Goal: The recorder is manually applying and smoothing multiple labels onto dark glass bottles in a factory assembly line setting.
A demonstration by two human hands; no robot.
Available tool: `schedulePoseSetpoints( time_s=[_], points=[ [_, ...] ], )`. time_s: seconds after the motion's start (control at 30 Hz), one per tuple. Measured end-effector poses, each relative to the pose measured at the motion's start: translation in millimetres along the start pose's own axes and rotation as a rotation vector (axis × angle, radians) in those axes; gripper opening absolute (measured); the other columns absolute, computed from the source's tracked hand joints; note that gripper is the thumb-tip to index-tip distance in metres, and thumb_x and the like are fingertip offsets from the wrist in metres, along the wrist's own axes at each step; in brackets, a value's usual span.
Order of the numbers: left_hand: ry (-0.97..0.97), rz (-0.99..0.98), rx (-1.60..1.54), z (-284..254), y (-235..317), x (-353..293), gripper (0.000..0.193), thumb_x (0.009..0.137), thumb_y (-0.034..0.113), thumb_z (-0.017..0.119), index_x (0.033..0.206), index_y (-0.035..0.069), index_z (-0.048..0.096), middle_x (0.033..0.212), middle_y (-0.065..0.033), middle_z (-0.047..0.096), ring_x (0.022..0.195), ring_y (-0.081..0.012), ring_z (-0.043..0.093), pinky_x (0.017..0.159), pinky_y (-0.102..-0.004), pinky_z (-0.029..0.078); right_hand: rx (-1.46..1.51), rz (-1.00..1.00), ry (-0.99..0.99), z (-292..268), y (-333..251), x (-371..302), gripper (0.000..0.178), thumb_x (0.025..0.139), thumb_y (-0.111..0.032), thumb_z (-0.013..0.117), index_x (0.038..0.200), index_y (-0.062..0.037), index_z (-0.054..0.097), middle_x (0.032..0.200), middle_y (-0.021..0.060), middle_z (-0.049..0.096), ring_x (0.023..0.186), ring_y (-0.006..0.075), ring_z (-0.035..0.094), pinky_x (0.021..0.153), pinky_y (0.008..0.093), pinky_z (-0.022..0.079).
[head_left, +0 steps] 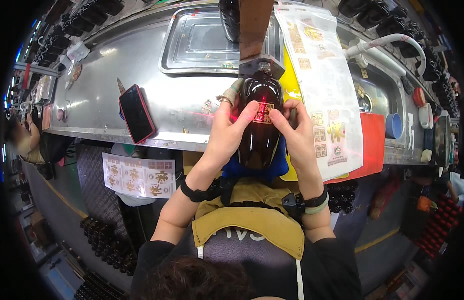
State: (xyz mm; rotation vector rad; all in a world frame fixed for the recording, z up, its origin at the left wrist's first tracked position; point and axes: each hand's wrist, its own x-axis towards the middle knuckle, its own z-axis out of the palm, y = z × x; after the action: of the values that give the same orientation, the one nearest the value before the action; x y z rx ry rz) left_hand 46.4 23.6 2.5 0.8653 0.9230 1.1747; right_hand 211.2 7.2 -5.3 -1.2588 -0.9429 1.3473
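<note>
A dark brown glossy bottle lies lengthwise in front of me, its neck pointing away under a wooden post. My left hand grips its left side and my right hand grips its right side. Both thumbs press a small gold-and-red label onto the bottle's shoulder. A red light line crosses the label. The bottle rests on a blue cloth. Both wrists wear black bands.
A steel worktable holds a red-cased phone, a shallow metal tray and a long sheet of gold labels. Another label sheet lies below left. A sink with white tap is right. Crates of dark bottles line the rim.
</note>
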Motion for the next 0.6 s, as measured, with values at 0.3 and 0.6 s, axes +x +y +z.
schedulePoseSetpoints(
  time_s=[0.3,0.6],
  points=[
    [-0.001,0.002,0.011,-1,-1,1,0.062,0.102,0.014,0.064,0.153,-0.004,0.035,0.137,-0.0121,0.058,0.121,-0.0151,0.057,0.104,-0.0306,0.048,0.01,-0.004,0.002,-1,2,1,0.037,0.09,-0.02,0.082,0.11,-0.0067,0.055,0.09,-0.0053,0.044,0.082,0.0046,0.042,0.073,0.0179,0.038],
    [-0.004,-0.023,0.007,-3,1,-4,0.068,0.099,0.015,0.068,0.154,-0.006,0.033,0.14,-0.0142,0.056,0.126,-0.0176,0.055,0.108,-0.0319,0.045,0.048,0.065,-0.06,-12,-7,3,0.026,0.098,-0.02,0.071,0.114,-0.0053,0.056,0.094,-0.004,0.05,0.085,0.0035,0.045,0.075,0.0176,0.038]
  ],
)
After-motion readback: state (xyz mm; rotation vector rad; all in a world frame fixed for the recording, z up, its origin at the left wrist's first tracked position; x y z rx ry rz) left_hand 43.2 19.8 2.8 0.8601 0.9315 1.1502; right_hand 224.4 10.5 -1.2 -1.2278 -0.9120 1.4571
